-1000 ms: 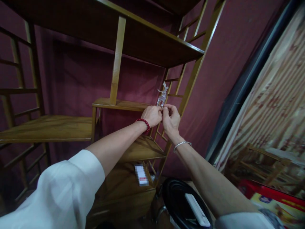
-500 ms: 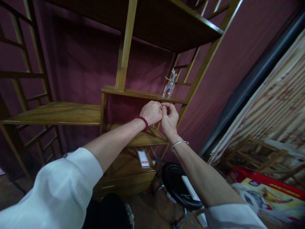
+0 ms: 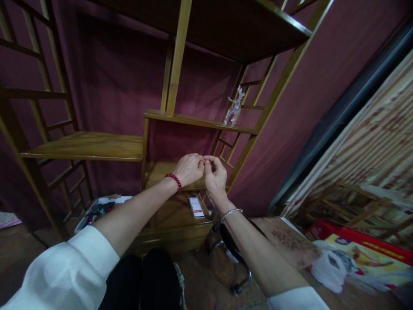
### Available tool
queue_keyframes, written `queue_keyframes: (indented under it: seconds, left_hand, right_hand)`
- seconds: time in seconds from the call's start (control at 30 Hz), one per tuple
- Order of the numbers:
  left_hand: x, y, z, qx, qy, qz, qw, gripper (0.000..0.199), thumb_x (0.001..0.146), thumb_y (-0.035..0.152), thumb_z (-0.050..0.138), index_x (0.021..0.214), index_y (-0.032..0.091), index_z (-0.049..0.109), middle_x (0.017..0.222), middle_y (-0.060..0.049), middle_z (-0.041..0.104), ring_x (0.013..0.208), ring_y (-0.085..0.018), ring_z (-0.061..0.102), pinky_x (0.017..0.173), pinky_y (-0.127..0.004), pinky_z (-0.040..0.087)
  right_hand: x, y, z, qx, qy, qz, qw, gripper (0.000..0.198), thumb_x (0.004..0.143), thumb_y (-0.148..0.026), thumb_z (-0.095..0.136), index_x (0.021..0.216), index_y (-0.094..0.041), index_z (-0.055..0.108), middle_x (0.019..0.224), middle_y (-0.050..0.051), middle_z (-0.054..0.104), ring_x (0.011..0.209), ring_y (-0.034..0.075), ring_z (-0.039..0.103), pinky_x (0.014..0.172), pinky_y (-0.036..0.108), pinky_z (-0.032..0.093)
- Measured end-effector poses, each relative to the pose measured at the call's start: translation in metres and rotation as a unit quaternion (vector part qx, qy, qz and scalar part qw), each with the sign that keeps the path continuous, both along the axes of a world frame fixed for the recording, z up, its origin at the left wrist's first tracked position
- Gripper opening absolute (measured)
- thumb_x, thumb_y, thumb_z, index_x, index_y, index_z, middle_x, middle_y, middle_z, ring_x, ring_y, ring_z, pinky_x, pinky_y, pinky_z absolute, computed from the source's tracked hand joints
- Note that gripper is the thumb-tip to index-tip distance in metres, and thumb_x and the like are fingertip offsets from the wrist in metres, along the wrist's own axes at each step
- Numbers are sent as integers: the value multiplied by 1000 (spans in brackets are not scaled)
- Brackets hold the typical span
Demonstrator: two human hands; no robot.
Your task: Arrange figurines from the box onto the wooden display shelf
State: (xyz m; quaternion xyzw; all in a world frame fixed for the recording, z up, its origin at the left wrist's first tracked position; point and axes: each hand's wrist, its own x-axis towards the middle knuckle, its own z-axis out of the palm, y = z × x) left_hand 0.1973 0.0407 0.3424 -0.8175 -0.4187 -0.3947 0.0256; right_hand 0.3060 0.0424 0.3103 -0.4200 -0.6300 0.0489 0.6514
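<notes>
My left hand [image 3: 190,168], with a red bead bracelet [image 3: 174,181] at its wrist, is closed in a pinch. Its fingertips meet those of my right hand [image 3: 216,177], also pinched, below a silver bangle [image 3: 231,213]. Whatever lies between the fingertips is too small or hidden to make out. Both hands hover before a lower compartment of the wooden shelf unit [image 3: 200,120]. Above them, on the shelf board, stands a clear glass-like deer figurine [image 3: 234,106]. A phone [image 3: 195,207] with a lit screen rests on the cabinet top below the hands.
A black stool [image 3: 227,245] on wheels is partly behind my right arm. To the right are a red and yellow box [image 3: 371,258], a white plastic bag [image 3: 329,269] and a striped curtain [image 3: 364,142]. At the left, a white box [image 3: 87,215] with dark contents sits by the shelf.
Both pinched hands have come down and slightly left, still fingertip to fingertip. The view has shifted, so the white box at the left and the floor show more. The deer stands where it was.
</notes>
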Motion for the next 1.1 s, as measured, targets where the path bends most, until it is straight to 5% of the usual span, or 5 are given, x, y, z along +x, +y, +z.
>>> queue_keyframes:
  seconds: [0.6, 1.1]
  left_hand:
    - [-69, -46, -138, -150, -29, 15, 988, 19, 77, 16, 37, 73, 21, 55, 75, 0, 61, 71, -12, 56, 66, -20, 41]
    - [-142, -44, -239, -317, 41, 186, 929, 24, 76, 11, 36, 79, 16, 59, 82, -7, 64, 76, -15, 59, 69, -24, 41]
  right_hand:
    - [-64, -46, -138, -139, 5, 66, 988, 17, 76, -21, 40, 83, -22, 56, 82, 5, 59, 79, 18, 55, 74, 32, 45]
    - [-141, -37, -223, -312, -171, 112, 928, 31, 75, -10, 39, 93, -19, 63, 92, 5, 65, 86, 15, 60, 78, 23, 44]
